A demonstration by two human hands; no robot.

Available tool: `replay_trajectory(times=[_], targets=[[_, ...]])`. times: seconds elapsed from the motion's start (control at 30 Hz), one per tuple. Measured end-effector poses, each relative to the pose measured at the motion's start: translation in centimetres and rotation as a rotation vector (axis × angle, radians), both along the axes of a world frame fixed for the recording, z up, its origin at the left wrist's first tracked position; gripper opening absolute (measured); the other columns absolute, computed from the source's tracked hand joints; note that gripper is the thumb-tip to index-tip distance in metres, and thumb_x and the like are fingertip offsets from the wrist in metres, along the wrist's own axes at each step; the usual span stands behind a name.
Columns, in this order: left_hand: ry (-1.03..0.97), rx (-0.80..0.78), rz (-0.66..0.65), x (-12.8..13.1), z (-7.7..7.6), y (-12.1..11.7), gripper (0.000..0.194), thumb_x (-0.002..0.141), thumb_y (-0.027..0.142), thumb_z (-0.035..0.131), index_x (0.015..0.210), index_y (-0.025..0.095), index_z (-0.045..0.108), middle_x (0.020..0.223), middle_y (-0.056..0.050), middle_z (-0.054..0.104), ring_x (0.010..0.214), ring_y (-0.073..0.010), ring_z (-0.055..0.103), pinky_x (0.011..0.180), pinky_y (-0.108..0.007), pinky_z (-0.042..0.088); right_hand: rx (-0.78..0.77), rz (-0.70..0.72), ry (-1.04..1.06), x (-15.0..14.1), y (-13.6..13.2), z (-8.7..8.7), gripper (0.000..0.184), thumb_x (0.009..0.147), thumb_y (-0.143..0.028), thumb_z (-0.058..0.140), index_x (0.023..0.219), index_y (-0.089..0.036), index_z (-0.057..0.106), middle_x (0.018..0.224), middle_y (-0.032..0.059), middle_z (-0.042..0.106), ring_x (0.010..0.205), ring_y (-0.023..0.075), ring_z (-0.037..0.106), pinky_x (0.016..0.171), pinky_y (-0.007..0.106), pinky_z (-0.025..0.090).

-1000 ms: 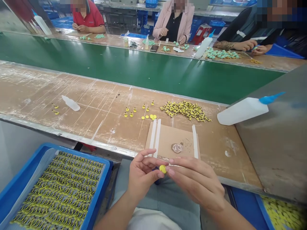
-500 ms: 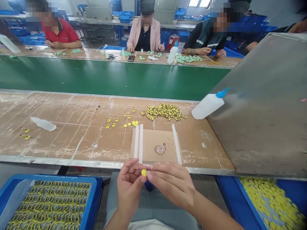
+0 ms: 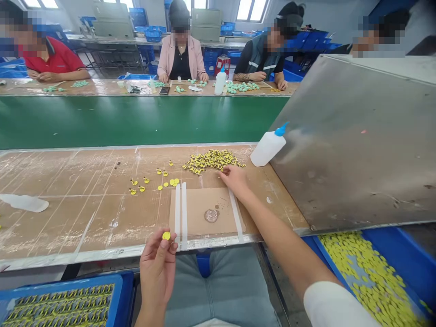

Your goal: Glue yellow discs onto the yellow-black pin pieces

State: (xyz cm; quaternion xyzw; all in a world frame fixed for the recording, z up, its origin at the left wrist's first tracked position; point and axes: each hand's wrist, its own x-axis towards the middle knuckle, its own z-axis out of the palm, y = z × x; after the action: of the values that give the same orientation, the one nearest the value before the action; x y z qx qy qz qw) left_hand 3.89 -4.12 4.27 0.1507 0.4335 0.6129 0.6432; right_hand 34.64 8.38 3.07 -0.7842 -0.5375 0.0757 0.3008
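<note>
My left hand is at the table's near edge and pinches a small yellow disc between thumb and fingertips. My right hand is stretched out over the table, its fingers at the near edge of a pile of small yellow and black parts; its fingers point away, so I cannot see whether they hold anything. Between my hands lies a square of cardboard with white strips along its sides and a blob of clear glue.
Several loose yellow discs lie left of the pile. A glue bottle with a blue tip leans on a tilted metal sheet. Blue bins hold yellow-black parts and yellow discs. Behind the green conveyor belt, several people work.
My right hand has left the disc and reached forward to the pile of parts. My left hand keeps the disc alone. The view has swung to the right.
</note>
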Motion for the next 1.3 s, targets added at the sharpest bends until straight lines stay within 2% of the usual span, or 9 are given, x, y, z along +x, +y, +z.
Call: replay_trajectory(times=[0.2, 0.4, 0.6, 0.73, 0.87, 1.0, 1.07, 1.2, 1.3], targets=[[0.024, -0.064, 0.013, 0.0, -0.6, 0.4, 0.042, 0.053, 0.026, 0.096, 0.090, 0.019, 0.078, 0.090, -0.002, 0.079, 0.074, -0.0122, 0.074, 0.066, -0.016, 0.062, -0.204, 0.055, 0.004, 0.8, 2.4, 0.6, 0.025, 0.092, -0.039, 0.068, 0.101, -0.015, 0.068, 0.101, 0.0073, 0.070, 0.091, 0.0190, 0.066, 0.086, 0.036, 0.054], [0.033, -0.077, 0.014, 0.2, -0.4, 0.9, 0.046, 0.050, 0.028, 0.097, 0.090, 0.018, 0.078, 0.092, -0.003, 0.079, 0.075, -0.0114, 0.075, 0.073, -0.016, 0.062, -0.293, 0.194, 0.059, 1.9, 1.7, 1.5, 0.029, 0.098, -0.035, 0.061, 0.121, -0.017, 0.061, 0.123, 0.0094, 0.062, 0.105, 0.0216, 0.064, 0.090, 0.042, 0.056], [0.021, -0.059, 0.009, 0.6, -0.5, 0.9, 0.044, 0.052, 0.026, 0.096, 0.092, 0.018, 0.078, 0.092, -0.002, 0.079, 0.075, -0.0109, 0.074, 0.075, -0.016, 0.062, -0.198, 0.145, 0.234, 2.7, -0.3, 0.5, 0.024, 0.095, -0.031, 0.065, 0.112, -0.014, 0.065, 0.106, 0.0063, 0.068, 0.091, 0.0184, 0.067, 0.082, 0.037, 0.058], [0.018, -0.061, -0.011, 0.9, -0.6, 0.9, 0.042, 0.053, 0.026, 0.096, 0.090, 0.018, 0.078, 0.091, -0.003, 0.079, 0.074, -0.0108, 0.074, 0.074, -0.016, 0.062, -0.104, 0.091, 0.369, 2.9, -1.1, 0.1, 0.034, 0.078, -0.016, 0.078, 0.110, -0.015, 0.069, 0.087, 0.0024, 0.073, 0.084, 0.0175, 0.069, 0.081, 0.029, 0.055], [0.018, -0.058, -0.019, 1.1, -0.6, 0.8, 0.041, 0.054, 0.026, 0.095, 0.091, 0.018, 0.078, 0.093, -0.003, 0.079, 0.075, -0.0109, 0.074, 0.074, -0.015, 0.062, -0.120, 0.050, 0.588, 3.2, -1.0, 0.8, 0.064, 0.062, -0.011, 0.087, 0.121, -0.015, 0.062, 0.071, 0.0003, 0.073, 0.065, 0.0163, 0.068, 0.058, 0.023, 0.052], [0.014, -0.055, -0.034, 1.2, -0.5, 0.7, 0.041, 0.055, 0.026, 0.095, 0.092, 0.018, 0.078, 0.091, -0.003, 0.079, 0.075, -0.0117, 0.075, 0.074, -0.016, 0.062, -0.157, -0.013, 0.842, 3.7, -0.5, 1.9, 0.050, 0.057, -0.017, 0.092, 0.098, -0.011, 0.065, 0.059, 0.0026, 0.067, 0.048, 0.0143, 0.061, 0.036, 0.019, 0.036], [0.014, -0.051, -0.038, 1.2, -0.6, 0.8, 0.041, 0.055, 0.025, 0.095, 0.092, 0.018, 0.078, 0.092, -0.004, 0.079, 0.076, -0.0117, 0.075, 0.075, -0.016, 0.062, -0.109, -0.027, 0.943, 3.8, -0.7, 2.3, 0.048, 0.058, -0.020, 0.093, 0.097, -0.012, 0.065, 0.061, 0.0022, 0.067, 0.050, 0.0124, 0.061, 0.036, 0.017, 0.033], [0.010, -0.046, -0.048, 1.3, -0.8, 0.7, 0.039, 0.059, 0.025, 0.094, 0.094, 0.018, 0.078, 0.093, -0.004, 0.079, 0.078, -0.0116, 0.075, 0.077, -0.015, 0.061, 0.025, 0.035, 1.098, 2.9, -2.3, 2.4, 0.054, 0.059, -0.029, 0.093, 0.106, -0.017, 0.069, 0.071, -0.0011, 0.068, 0.061, 0.0097, 0.064, 0.048, 0.015, 0.045], [-0.004, -0.046, -0.077, 1.5, -0.9, 0.6, 0.036, 0.063, 0.024, 0.091, 0.097, 0.018, 0.078, 0.096, -0.005, 0.079, 0.079, -0.0113, 0.075, 0.078, -0.016, 0.061, 0.092, 0.074, 1.173, 1.1, -4.3, 1.7, 0.050, 0.056, -0.037, 0.093, 0.097, -0.017, 0.073, 0.073, -0.0015, 0.069, 0.065, 0.0099, 0.065, 0.054, 0.017, 0.051]])
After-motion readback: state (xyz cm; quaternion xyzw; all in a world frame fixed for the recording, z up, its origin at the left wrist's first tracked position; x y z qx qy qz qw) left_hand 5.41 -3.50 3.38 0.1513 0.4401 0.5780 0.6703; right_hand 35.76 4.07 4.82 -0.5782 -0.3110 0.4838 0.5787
